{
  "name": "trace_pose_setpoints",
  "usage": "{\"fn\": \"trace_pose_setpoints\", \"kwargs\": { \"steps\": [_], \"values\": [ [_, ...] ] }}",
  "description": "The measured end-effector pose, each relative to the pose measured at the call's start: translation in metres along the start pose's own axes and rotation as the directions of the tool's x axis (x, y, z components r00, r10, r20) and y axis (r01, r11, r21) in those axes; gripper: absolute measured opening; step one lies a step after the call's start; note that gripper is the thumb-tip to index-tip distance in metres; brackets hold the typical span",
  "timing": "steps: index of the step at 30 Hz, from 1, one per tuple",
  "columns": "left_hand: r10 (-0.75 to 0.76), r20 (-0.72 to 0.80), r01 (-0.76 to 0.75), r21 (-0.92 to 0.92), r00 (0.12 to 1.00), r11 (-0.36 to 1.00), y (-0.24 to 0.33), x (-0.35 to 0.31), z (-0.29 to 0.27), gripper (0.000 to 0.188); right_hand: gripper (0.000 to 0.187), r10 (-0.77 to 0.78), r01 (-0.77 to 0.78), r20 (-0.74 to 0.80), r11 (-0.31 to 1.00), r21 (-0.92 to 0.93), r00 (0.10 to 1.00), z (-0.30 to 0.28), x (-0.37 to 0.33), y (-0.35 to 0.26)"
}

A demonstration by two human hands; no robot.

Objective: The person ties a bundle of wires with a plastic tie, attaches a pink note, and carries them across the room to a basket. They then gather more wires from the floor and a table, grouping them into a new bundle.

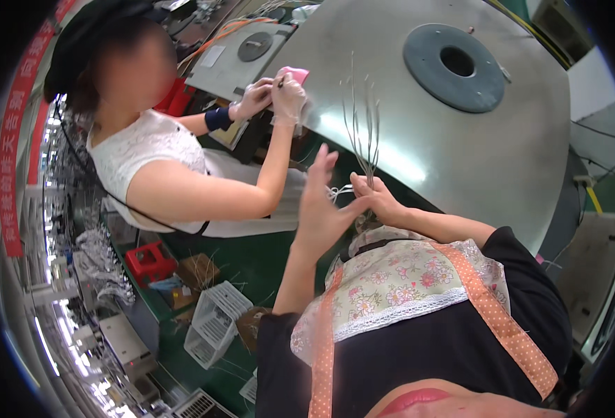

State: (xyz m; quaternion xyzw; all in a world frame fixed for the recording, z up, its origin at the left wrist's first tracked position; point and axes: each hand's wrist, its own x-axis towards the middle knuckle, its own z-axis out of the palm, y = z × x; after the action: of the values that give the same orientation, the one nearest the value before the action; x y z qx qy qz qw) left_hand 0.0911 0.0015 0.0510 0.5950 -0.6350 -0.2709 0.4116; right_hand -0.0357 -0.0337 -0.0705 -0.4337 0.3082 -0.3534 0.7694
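Observation:
My right hand (382, 200) is closed around the lower end of a bundle of thin grey wires (364, 136). The wires fan upward past the near edge of the metal table. My left hand (319, 214) is raised just left of the bundle, its fingers and thumb apart, slightly blurred and holding nothing visible. Thin white strands (339, 190) show between my two hands. The bundle's lower part, below my right hand, is mostly hidden against my flowered apron (398, 285).
A round grey disc (419, 63) with a central hole lies on the metal table (523, 160). At left, a co-worker's gloved hands (288, 97) hold a pink item (295, 74). A white plastic basket (213, 320) and a red stool (150, 261) stand on the green floor.

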Motion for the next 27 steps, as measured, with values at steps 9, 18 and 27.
{"fn": "trace_pose_setpoints", "kwargs": {
  "steps": [9,18,27],
  "values": [
    [-0.427,0.122,0.412,-0.587,0.896,0.697,-0.033,-0.007,0.059,0.043,0.038,0.177,0.189,0.437,0.717,-0.671,0.882,-0.043,-0.01,0.011],
    [-0.258,0.346,0.404,-0.465,0.902,0.788,-0.095,-0.046,0.109,0.048,0.032,-0.354,0.37,0.135,0.768,-0.523,0.925,-0.007,-0.053,-0.138],
    [-0.013,0.25,0.065,-0.2,0.968,0.978,-0.163,-0.081,0.156,0.029,0.021,-0.142,0.363,0.366,-0.046,-0.931,0.92,0.012,-0.043,-0.084]
  ]
}}
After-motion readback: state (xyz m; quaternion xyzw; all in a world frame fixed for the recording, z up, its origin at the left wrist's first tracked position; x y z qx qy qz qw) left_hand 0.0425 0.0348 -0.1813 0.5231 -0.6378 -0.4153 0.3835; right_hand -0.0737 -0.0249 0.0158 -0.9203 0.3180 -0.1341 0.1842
